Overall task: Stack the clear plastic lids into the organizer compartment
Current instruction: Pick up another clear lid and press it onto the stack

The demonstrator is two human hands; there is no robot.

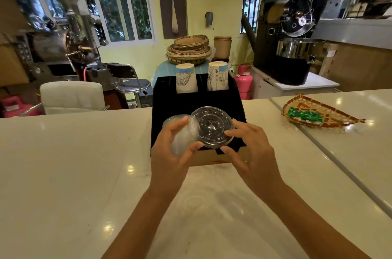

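Both hands, left (174,152) and right (244,148), clamp lids (212,127) at the organizer's (186,103) six o'clock; stacking unfinished.

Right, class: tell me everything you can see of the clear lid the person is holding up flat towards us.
The clear lid is a round disc of thin, see-through plastic with a raised rim, ringed ridges and a small centre mark. It is tilted to face the camera, held above the black organizer. The right hand pinches its right edge; the left hand touches its left edge.
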